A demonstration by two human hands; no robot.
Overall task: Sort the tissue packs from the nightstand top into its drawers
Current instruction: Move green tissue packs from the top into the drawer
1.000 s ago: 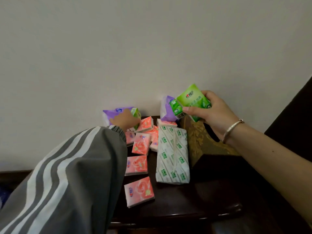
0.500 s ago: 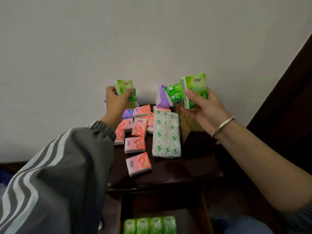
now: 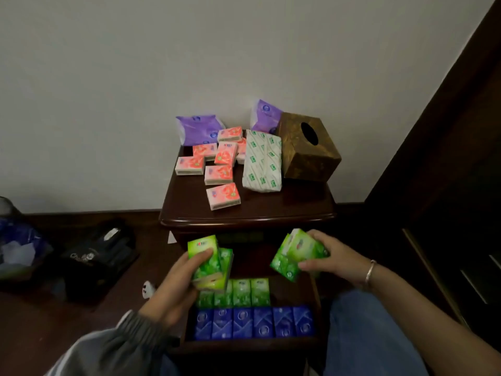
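Holding two small green plastic-wrapped tissue packs (image 3: 208, 263) in my left hand (image 3: 176, 289), above the open dark wooden drawer (image 3: 315, 294). Packs near upright, long axis running away from me, tops toward the nightstand, leaning slightly left. Thumb lies across the front face; the other fingers curl round behind, mostly hidden.

Right hand (image 3: 336, 256) grips a second green pair (image 3: 294, 253), tipped on a diagonal, one overlapping the other. Thumb pressed on the lower pack, fingers curled over the upper edge. The two pairs are well apart.

Drawer: row of upright green packs (image 3: 241, 293) just below my left-hand pair; row of blue packs (image 3: 254, 322) nearest me, side by side.

Dark wooden nightstand surface (image 3: 189, 202): scattered pink packs (image 3: 219, 173), purple soft packs (image 3: 196, 131) by the wall, long white pack with green print (image 3: 261, 164), and beside it a brown wooden tissue box (image 3: 306, 153) with a round hole.
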